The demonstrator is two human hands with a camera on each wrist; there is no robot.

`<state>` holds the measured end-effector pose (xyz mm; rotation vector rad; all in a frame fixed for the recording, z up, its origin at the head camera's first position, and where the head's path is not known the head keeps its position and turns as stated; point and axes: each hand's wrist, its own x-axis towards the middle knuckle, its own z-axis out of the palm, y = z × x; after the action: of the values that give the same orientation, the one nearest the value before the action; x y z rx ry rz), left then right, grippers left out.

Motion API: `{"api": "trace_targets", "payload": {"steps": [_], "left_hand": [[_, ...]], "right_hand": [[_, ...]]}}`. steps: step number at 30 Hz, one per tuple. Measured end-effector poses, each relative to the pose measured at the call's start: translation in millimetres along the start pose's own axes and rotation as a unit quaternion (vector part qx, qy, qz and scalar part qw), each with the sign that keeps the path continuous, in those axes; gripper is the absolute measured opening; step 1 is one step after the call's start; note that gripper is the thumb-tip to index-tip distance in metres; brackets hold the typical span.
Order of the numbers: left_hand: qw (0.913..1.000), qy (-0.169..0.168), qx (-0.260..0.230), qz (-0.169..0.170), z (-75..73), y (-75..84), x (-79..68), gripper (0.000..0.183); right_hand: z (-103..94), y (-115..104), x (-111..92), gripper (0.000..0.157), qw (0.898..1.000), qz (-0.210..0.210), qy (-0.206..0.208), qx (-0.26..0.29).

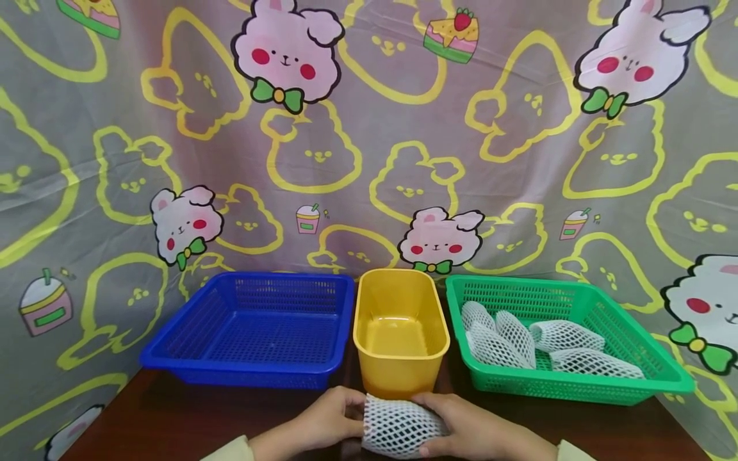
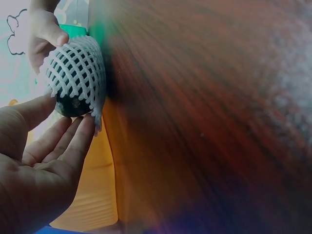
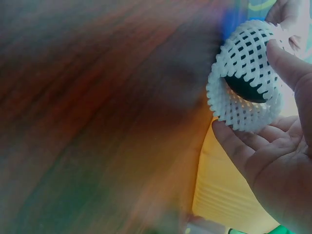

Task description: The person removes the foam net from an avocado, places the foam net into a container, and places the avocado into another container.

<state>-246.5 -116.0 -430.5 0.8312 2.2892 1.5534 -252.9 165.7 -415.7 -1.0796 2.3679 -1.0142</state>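
Observation:
A white foam net sleeve (image 1: 398,428) lies sideways between the two hands, in front of the yellow bin. Inside it sits a dark, smooth, rounded thing (image 2: 73,106) whose end shows at the sleeve's left opening. At the right opening the dark thing (image 3: 246,90) sits farther in, and the net's rim stands out loosely around it. My left hand (image 1: 325,419) pinches the left end, thumb on one side and fingers on the other. My right hand (image 1: 469,428) grips the right end between thumb and fingers.
A blue mesh basket (image 1: 248,370) stands at the left on the dark wooden table (image 1: 138,422). The yellow bin (image 1: 400,371) is in the middle. At the right, a green basket (image 1: 576,387) holds several white foam nets (image 1: 567,336). A patterned cloth (image 1: 369,141) hangs behind.

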Motion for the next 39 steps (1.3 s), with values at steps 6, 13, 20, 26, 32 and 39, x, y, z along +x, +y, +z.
{"api": "trace_targets", "payload": {"steps": [6, 13, 20, 26, 32, 39], "left_hand": [[0.9998, -0.003, -0.02, 0.0, 1.6, -0.6, 0.2, 0.021], [0.9964, -0.033, -0.079, -0.001, 7.7, 0.4, 6.0, 0.036], [0.9962, -0.053, -0.068, -0.004, 11.6, -2.2, 12.2, 0.046], [0.999, -0.037, 0.009, -0.022, 12.5, -0.5, 13.8, 0.049], [0.9976, -0.028, 0.06, -0.023, 12.8, -1.0, 14.7, 0.047], [0.999, -0.028, 0.017, -0.029, 12.7, -3.3, 14.8, 0.044]], "right_hand": [[4.0, 6, 1, 0.051, 1.0, -0.01, -0.002, 0.024], [5.2, 8, 0, 0.05, 1.0, -0.019, 0.007, 0.012], [6.2, 8, 2, 0.05, 0.998, 0.016, -0.006, 0.055], [6.6, 7, 2, 0.049, 0.999, 0.005, 0.0, 0.04], [6.9, 8, 2, 0.052, 1.0, -0.022, 0.013, -0.009], [5.5, 8, 2, 0.051, 0.997, -0.047, 0.03, -0.055]]}}
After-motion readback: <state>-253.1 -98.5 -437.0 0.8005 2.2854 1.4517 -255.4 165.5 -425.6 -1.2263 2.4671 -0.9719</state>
